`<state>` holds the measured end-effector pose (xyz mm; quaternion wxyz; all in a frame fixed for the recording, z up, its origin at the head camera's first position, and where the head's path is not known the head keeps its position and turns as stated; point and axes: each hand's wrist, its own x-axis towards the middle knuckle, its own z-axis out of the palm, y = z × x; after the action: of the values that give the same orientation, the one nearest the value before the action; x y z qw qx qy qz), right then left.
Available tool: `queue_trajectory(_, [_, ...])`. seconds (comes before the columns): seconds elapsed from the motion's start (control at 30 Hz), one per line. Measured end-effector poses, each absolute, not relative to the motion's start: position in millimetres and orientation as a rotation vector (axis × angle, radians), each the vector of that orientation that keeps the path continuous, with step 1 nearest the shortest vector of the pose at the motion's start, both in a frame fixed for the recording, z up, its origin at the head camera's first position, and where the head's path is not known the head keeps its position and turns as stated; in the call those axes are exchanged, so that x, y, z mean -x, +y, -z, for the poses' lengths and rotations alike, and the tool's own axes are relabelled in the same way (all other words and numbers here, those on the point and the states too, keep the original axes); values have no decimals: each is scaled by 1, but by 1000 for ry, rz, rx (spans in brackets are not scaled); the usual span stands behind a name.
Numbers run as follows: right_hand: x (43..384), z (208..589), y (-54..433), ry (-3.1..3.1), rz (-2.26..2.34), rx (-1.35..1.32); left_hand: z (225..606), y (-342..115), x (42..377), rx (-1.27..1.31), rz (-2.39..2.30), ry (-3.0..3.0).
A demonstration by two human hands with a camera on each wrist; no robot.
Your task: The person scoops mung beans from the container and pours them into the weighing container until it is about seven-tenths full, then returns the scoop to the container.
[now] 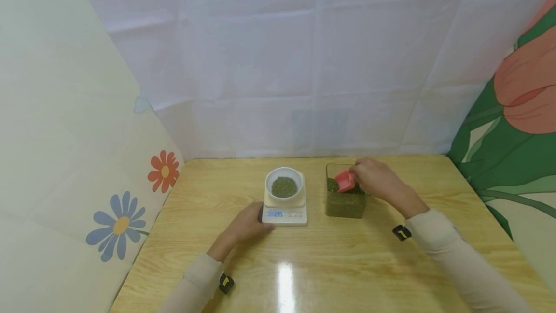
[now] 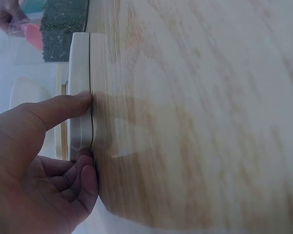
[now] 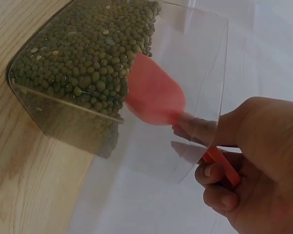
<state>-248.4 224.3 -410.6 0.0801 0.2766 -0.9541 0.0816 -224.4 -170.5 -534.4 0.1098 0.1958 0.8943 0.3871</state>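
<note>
My right hand (image 1: 374,177) grips the handle of a red scoop (image 3: 154,90). The scoop's bowl dips into green mung beans (image 3: 88,58) inside a clear square box (image 1: 346,206). In the right wrist view the thumb lies along the top of the handle and the fingers curl round it. My left hand (image 1: 248,223) holds the front left corner of a white kitchen scale (image 1: 299,220), thumb on its front edge, fingers bent against its side. On the scale stands a white bowl (image 1: 268,182) with a mound of mung beans (image 1: 284,187); the display glows blue.
The scale and the box stand side by side on a wooden table (image 1: 330,264), near its back edge. A white cloth (image 1: 247,62) hangs behind. Flower-printed panels (image 1: 65,158) flank the table on both sides.
</note>
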Motion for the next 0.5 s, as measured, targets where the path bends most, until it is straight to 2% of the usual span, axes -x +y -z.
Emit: queue_trajectory(0.5, [251, 419, 219, -2822, -212, -813, 534, -170, 223, -577, -1168, 2609])
